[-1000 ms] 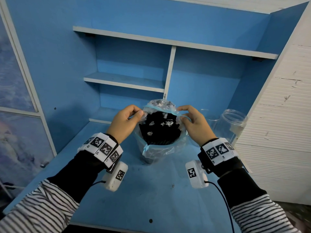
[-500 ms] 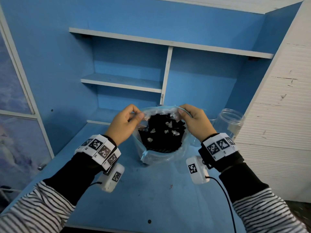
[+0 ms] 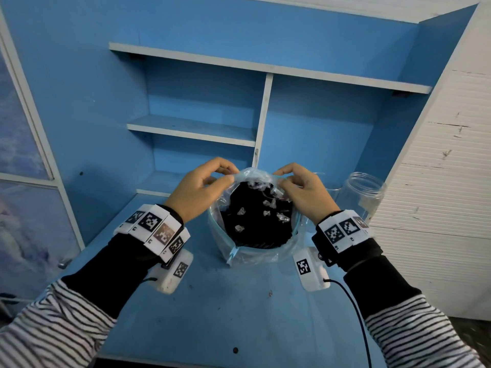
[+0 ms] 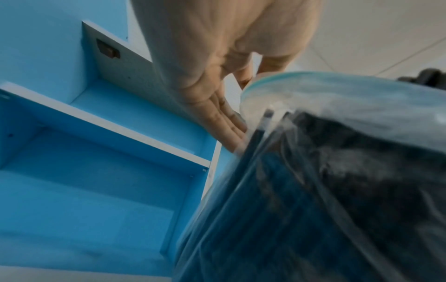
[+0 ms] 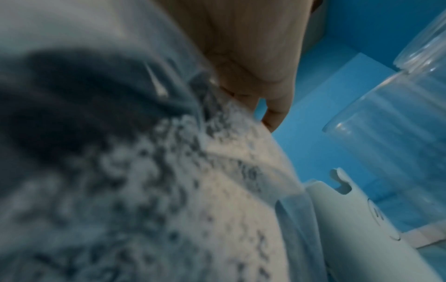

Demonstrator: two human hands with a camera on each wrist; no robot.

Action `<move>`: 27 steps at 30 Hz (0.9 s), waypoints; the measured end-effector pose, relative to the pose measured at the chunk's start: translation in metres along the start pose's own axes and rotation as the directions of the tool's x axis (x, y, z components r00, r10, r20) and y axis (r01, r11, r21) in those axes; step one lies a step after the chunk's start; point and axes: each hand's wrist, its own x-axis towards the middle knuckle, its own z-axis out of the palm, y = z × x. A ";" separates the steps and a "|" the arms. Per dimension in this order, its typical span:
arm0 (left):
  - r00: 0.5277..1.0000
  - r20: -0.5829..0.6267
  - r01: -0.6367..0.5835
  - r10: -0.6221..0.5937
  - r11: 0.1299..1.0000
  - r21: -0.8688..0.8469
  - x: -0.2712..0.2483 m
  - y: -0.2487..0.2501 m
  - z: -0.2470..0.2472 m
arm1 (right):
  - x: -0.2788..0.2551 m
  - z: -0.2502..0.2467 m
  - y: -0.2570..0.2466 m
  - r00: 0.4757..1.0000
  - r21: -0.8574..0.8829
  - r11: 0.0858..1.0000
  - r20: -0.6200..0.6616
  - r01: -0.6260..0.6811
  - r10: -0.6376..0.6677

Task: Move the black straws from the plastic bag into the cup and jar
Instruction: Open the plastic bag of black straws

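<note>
A clear plastic bag (image 3: pixel 263 254) with a blue zip rim stands upright on the blue desk, packed with black straws (image 3: pixel 255 224). My left hand (image 3: pixel 202 189) pinches the far left of the bag's rim. My right hand (image 3: pixel 300 189) pinches the far right of the rim. The mouth of the bag is spread open between them. In the left wrist view the bag (image 4: pixel 337 114) and the straws (image 4: pixel 313 209) fill the right side. A clear jar (image 3: pixel 361 197) stands to the right of the bag, with a clear cup (image 3: pixel 322 181) partly hidden behind my right hand.
The blue desk (image 3: pixel 212 314) has bare room in front of the bag. Blue shelves (image 3: pixel 194 131) rise behind it. A white slatted wall (image 3: pixel 438 208) closes the right side, close to the jar. A cable (image 3: pixel 356 314) trails from my right wrist.
Both hands have slid along the rim toward the far side of the bag and drawn closer together. The bag's mouth now tilts more toward me, showing more of the straw ends.
</note>
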 end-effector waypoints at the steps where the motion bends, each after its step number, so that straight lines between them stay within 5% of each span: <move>1: 1.000 -0.010 -0.004 0.005 1.000 0.030 0.000 0.002 0.001 | -0.001 -0.001 0.001 1.000 -0.034 0.999 0.002 0.011 -0.011; 9: 0.998 -0.059 0.020 -0.016 0.997 0.068 0.010 0.003 0.008 | -0.007 -0.010 -0.005 0.983 -0.235 0.958 0.112 0.165 -0.142; 13: 0.999 -0.014 0.050 -0.050 0.998 0.028 0.011 0.002 0.014 | -0.001 -0.011 -0.005 0.972 -0.331 0.932 0.221 0.147 -0.075; 18: 0.985 0.087 0.149 -0.146 0.989 -0.025 0.009 -0.012 0.020 | -0.001 -0.005 -0.001 0.961 -0.222 0.975 0.275 0.024 0.040; 27: 0.943 0.225 0.251 -0.246 0.968 0.007 0.000 -0.002 0.004 | -0.006 -0.010 0.012 0.983 -0.186 0.982 0.181 0.037 -0.003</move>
